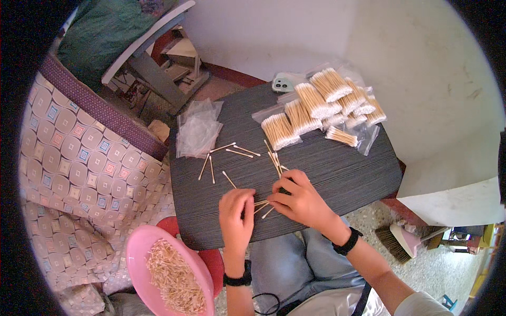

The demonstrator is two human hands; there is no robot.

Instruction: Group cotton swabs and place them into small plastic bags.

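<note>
My left hand [236,211] and my right hand [298,198] face each other low over the dark tabletop, near its front edge. A few cotton swabs [260,204] span the gap between them, and the curled fingers of both hands close on their ends. The fingers partly hide the swabs. Just beyond my right hand lies a small cluster of loose swabs [276,162]. One single swab [229,179] rests beyond my left hand. Several more loose swabs [212,168] are scattered farther left on the table.
Filled clear bags of cotton swabs [316,100] pile up at the back right, beside a phone [283,84]. Flat clear bags [198,129] lie at the back left. A pink basin [138,263] of swabs stands at lower left; a broom [398,242] is on the floor.
</note>
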